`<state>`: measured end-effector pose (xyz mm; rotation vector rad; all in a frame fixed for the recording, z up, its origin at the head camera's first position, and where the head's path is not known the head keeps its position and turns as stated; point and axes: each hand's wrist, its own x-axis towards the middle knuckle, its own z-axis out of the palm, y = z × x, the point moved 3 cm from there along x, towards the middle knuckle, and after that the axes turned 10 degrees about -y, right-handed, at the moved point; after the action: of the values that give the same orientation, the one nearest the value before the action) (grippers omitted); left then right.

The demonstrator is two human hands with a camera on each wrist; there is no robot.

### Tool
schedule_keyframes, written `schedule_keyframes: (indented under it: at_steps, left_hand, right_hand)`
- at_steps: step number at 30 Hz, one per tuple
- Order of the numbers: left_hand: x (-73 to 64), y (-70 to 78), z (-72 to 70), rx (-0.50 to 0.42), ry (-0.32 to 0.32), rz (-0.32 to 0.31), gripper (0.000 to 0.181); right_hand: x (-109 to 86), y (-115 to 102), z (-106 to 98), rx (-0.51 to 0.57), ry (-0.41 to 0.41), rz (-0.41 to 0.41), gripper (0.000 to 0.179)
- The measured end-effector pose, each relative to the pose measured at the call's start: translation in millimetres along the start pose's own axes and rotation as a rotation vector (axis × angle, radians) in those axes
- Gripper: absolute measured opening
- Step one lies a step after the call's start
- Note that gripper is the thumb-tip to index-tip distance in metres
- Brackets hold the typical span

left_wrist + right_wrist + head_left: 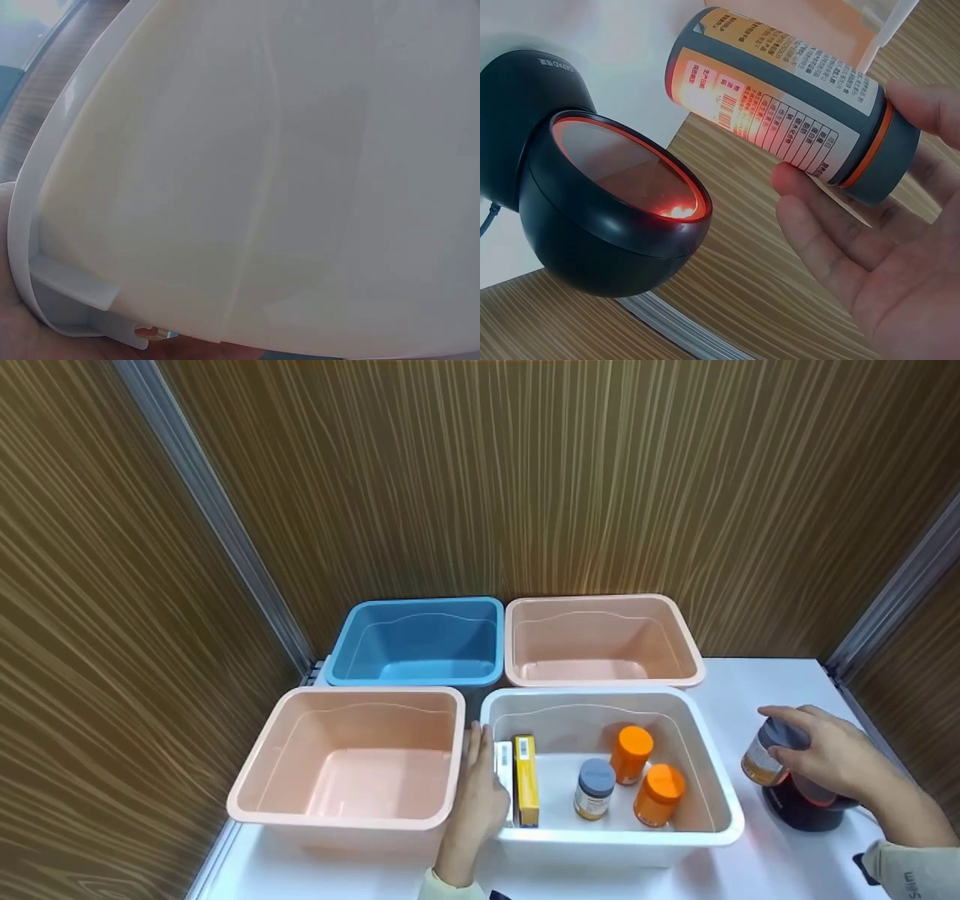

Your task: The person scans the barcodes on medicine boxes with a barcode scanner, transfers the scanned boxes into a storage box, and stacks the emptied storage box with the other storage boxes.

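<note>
My right hand (pixel 840 750) pinches a grey supplement bottle (pixel 772 105) by its lid. The bottle tilts, its printed label and barcode facing the round window of a black barcode scanner (pixel 615 187). Red light from the scanner falls on the label. On the left wall of the white bin (pixel 622 837) rests my left hand (pixel 476 795), fingers extended along the rim. Inside that bin stand a grey-lidded bottle (pixel 595 789) and two orange bottles (pixel 631 754), with a yellow box (pixel 527 780) and a white box (pixel 504 772) along the left wall.
A pink bin (pixel 352 772) sits left of the white one, close to my left hand. Behind them are a blue bin (pixel 420 649) and another pink bin (pixel 600 641). Wood-patterned panels (pixel 480 480) enclose the white table (pixel 757 682) at the back and sides.
</note>
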<state>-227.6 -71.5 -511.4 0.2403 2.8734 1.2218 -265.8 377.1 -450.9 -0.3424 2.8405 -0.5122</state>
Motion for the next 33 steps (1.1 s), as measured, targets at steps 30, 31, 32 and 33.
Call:
schedule_keyframes:
  at_steps: [30,31,32,33]
  left_hand:
    - [2.5,2.2,-0.4,0.004,-0.021,-0.035,0.074]
    - [2.7,2.3,-0.4,-0.003,-0.019,-0.031,0.074]
    - [2.8,2.5,-0.5,-0.009,-0.017,-0.028,0.074]
    - [3.0,2.6,-0.5,-0.011,-0.016,-0.027,0.075]
  right_hand:
    - [39.8,-99.1,-51.4,0.037,0.096,-0.136,0.073]
    - [43.1,-102.7,-51.9,0.041,0.090,-0.139,0.073]
    - [46.4,-106.3,-52.3,0.042,0.086,-0.143,0.073]
    - [49.6,-109.8,-52.7,0.041,0.085,-0.148,0.073]
